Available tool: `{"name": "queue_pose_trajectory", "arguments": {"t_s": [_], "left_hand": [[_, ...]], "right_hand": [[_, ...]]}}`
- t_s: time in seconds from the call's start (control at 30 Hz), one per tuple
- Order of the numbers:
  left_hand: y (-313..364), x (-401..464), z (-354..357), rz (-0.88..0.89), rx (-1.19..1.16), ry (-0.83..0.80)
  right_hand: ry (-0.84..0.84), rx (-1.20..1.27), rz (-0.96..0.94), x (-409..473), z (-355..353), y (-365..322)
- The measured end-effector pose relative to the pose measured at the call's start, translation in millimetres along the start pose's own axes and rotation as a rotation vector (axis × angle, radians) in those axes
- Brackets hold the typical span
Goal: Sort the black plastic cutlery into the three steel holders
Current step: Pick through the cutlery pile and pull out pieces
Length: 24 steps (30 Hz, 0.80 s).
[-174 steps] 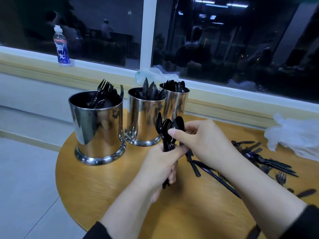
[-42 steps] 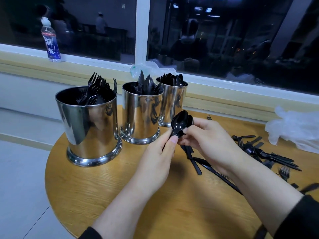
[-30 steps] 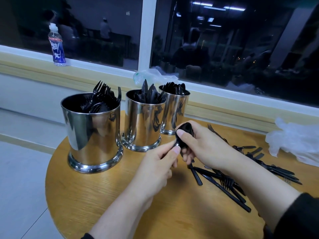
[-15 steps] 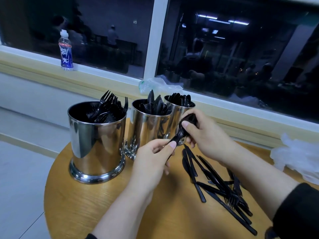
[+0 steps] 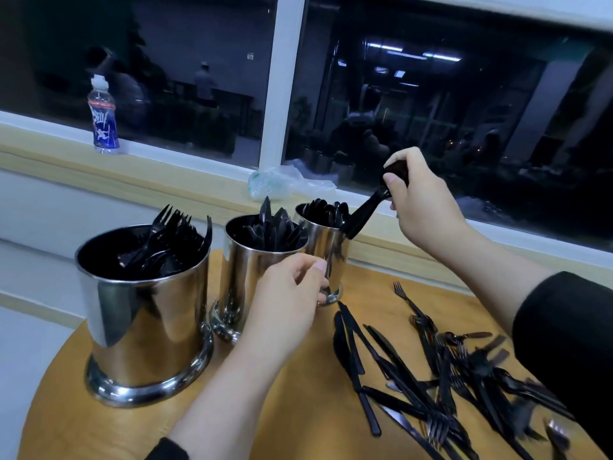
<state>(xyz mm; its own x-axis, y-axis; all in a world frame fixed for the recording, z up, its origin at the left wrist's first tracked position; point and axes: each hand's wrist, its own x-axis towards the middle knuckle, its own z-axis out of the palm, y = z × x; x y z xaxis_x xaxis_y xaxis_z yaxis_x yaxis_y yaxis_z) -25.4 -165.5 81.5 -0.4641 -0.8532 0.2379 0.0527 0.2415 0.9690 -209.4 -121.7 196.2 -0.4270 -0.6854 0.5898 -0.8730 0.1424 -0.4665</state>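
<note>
Three steel holders stand on the round wooden table. The big left holder carries forks, the middle holder carries knives, and the far holder carries spoons. My right hand grips a bunch of black spoons by their bowls, handles slanting down into the far holder. My left hand hovers in front of the middle and far holders, fingers loosely curled and holding nothing. A loose pile of black knives and forks lies on the table at the right.
A drink bottle stands on the window sill at the left. A crumpled clear plastic bag lies on the sill behind the holders. The table's edge curves round at the lower left, with floor beyond.
My right hand has lifted the spoon bunch up and away from my left hand and tipped its handles into the far holder. My left hand has let go of the spoons.
</note>
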Motion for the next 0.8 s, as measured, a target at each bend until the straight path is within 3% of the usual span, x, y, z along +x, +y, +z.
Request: {"name": "queue_pose_trajectory", "arguments": {"t_s": [0.23,0.47,0.67,0.8], "left_hand": [[9,32,21,0.022,0.053,-0.04],[6,47,33,0.036,0.06,-0.015],[-3,50,40,0.04,0.045,-0.008],[-7,48,43,0.034,0.051,-0.021]], "right_hand": [[0.008,-0.065,-0.035,44,7,20],[-0.094,-0.113,-0.036,64,44,47],[-0.411,-0.184,0.011,58,71,74],[-0.282,-0.106,-0.076,46,69,75]]}}
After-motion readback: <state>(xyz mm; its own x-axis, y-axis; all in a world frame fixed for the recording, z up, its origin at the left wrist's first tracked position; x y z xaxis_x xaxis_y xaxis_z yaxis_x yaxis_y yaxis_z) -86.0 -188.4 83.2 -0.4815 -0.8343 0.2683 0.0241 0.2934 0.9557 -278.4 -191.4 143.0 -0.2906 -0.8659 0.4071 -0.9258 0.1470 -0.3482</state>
